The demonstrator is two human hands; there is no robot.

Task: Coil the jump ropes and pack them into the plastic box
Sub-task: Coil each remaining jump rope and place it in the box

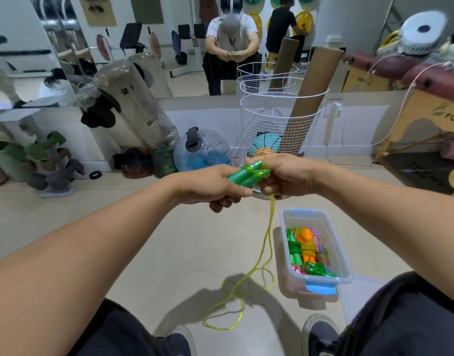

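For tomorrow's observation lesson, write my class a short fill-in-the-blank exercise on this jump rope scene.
1. Both hands hold the rope's ____ handles.
2. The loose yellow-green cord trails down onto the ____.
3. The coiled ropes lie in the clear plastic ____.
4. The white wire basket holds a cardboard ____.

Missing words: green; floor; box; tube

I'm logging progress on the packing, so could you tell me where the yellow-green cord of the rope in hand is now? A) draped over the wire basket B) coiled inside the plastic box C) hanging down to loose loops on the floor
C: the yellow-green cord drops from the green handles, gripped by the left hand and right hand, to loose loops on the floor beside the plastic box.
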